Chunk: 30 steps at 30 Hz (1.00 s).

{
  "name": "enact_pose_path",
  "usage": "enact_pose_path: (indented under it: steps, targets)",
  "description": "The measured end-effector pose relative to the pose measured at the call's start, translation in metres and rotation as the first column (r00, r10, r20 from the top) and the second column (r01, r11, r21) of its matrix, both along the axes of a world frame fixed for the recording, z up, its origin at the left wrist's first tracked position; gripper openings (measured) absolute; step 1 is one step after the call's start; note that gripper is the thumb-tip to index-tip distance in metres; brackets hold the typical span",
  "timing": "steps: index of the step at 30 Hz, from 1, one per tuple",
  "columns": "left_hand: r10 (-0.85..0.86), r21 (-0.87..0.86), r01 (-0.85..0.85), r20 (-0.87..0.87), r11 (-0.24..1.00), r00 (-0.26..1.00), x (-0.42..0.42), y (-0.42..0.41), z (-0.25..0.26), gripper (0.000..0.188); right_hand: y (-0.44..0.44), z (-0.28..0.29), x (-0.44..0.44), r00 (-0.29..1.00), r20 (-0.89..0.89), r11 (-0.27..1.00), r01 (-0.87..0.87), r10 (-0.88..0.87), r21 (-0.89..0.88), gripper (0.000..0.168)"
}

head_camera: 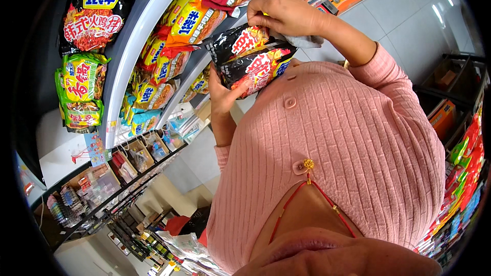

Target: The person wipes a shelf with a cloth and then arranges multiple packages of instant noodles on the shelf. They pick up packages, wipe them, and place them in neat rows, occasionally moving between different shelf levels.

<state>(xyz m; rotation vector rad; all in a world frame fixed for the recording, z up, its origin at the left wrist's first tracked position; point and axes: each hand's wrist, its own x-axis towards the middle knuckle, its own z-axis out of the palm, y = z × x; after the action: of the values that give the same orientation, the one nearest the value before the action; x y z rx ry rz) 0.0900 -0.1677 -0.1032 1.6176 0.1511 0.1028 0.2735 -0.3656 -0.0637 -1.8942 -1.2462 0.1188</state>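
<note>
In front of my belly, my left hand (224, 91) holds black instant noodle packs (261, 65) with printed writing. Its thumb lies over the lower front face, while the other fingers pass out of sight along the side and behind. Two pack faces show, one above the other; whether they are joined is not clear. My right hand (285, 13) is curled at the packs' upper edge, its fingers against the plastic. A grey cloth (307, 41) sticks out below that hand and appears gripped in it, though the fingers hide most of it.
Curved shelves on the left carry a large black noodle pack (92, 15), green packs (82, 88), orange packs (195, 23) and blue packs (145, 120). Below them, small goods fill divided bins (138, 153). A dark rack (441, 80) stands right, over tiled floor (410, 23).
</note>
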Motion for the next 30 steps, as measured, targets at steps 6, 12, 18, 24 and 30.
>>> enact_pose_path:
  steps: [6, 12, 18, 24, 30]
  targets:
    - [0.009, 0.03, -0.009, 0.017, 1.0, 1.0, 0.0, -0.002, -0.001, 0.078, -0.003, -0.01, 0.009, 0.998, 0.002, 0.994, -0.063, 0.063, 0.092, 0.021]
    - [0.019, -0.006, -0.019, 0.0, 1.0, 1.0, 0.006, 0.001, -0.003, 0.077, -0.015, 0.032, 0.004, 0.966, -0.244, 0.927, 0.164, -0.082, 0.338, 0.021]
    - [0.031, 0.082, -0.033, 0.026, 0.996, 0.999, 0.007, 0.001, -0.009, 0.079, 0.021, 0.045, -0.026, 0.974, 0.148, 0.855, -0.221, 0.171, 0.469, 0.017]
    - [0.066, 0.036, -0.067, 0.026, 0.997, 0.997, -0.01, 0.01, -0.022, 0.081, -0.008, -0.013, 0.014, 0.943, 0.273, 0.972, -0.22, 0.19, 0.085, 0.014]
    - [0.147, -0.08, -0.145, 0.014, 0.986, 0.989, -0.017, 0.014, -0.011, 0.074, -0.076, -0.056, 0.064, 0.916, 0.357, 0.963, 0.239, -0.182, -0.122, 0.01]
